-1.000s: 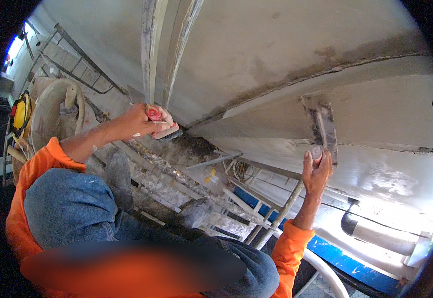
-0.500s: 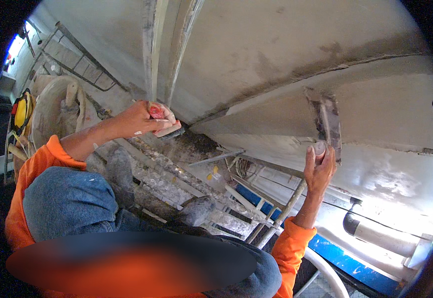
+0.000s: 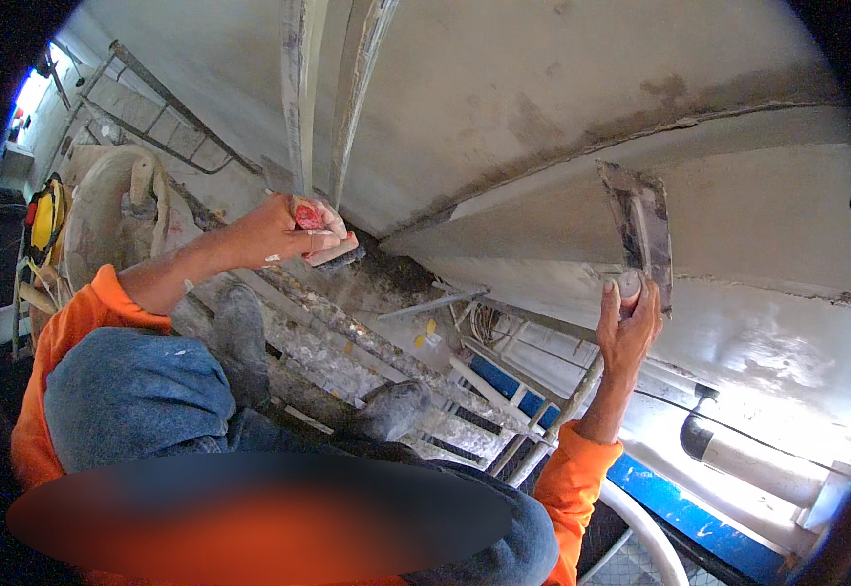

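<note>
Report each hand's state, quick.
Left hand: closed, holding a red-handled brush.
Right hand: closed, holding a flat trowel.

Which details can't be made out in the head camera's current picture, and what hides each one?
All in the head view:
Front of the orange cloth top: covered by a blurred oval.
Grip of the flat, dark-smeared rectangular trowel: mostly covered by the right hand.
Part of the red-and-pale block-shaped tool: covered by the left hand.
Small yellow pieces near the picture's centre: too small to identify.
</note>
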`<state>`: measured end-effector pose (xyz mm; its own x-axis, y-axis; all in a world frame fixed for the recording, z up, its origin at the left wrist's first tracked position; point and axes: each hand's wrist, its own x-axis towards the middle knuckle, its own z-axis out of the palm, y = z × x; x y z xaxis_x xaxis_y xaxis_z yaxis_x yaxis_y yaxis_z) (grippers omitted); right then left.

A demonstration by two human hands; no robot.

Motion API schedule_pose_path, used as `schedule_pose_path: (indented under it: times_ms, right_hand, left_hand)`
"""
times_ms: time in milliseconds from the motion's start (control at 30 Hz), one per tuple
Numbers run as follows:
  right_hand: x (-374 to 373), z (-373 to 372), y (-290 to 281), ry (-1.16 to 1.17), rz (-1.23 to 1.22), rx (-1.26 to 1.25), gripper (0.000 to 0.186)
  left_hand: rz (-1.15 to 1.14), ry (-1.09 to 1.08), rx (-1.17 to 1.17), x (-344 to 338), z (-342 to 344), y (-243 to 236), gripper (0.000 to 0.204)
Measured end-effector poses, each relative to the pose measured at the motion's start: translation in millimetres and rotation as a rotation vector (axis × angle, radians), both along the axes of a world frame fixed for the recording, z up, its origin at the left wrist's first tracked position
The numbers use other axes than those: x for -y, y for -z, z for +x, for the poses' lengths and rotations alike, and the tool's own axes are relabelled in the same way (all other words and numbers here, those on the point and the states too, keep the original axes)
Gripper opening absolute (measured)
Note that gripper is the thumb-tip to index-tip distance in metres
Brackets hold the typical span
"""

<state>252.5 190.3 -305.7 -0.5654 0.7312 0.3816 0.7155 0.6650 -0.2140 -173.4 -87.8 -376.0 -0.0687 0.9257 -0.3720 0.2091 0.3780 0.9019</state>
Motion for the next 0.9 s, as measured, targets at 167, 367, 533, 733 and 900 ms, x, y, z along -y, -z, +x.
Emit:
schedule_pose_path:
  times_ms: [167,367,533,733,900]
  right_hand:
    - [-5,12,26,0.057,-0.082,0.107,0.044]
    - [2,23,50,-0.002,-0.013,0.114,0.042]
    - [6,8,32,0.003,-0.005,0.036,0.046]
    - [-2,5,46,-0.01,-0.032,0.086,0.044]
    - [4,20,73,0.004,-0.137,0.168,0.042]
  left_hand:
    - [0.018,0.005,-0.023,1,0,-2,0.021]
    - [-0.021,-0.009,-0.023,5,-3,5,0.022]
    - [-0.041,-0.004,-0.008,5,-3,5,0.022]
    - [0.004,0.027,-0.064,4,-3,3,0.022]
    - [-0.004,-0.002,-0.042,8,-5,11,0.023]
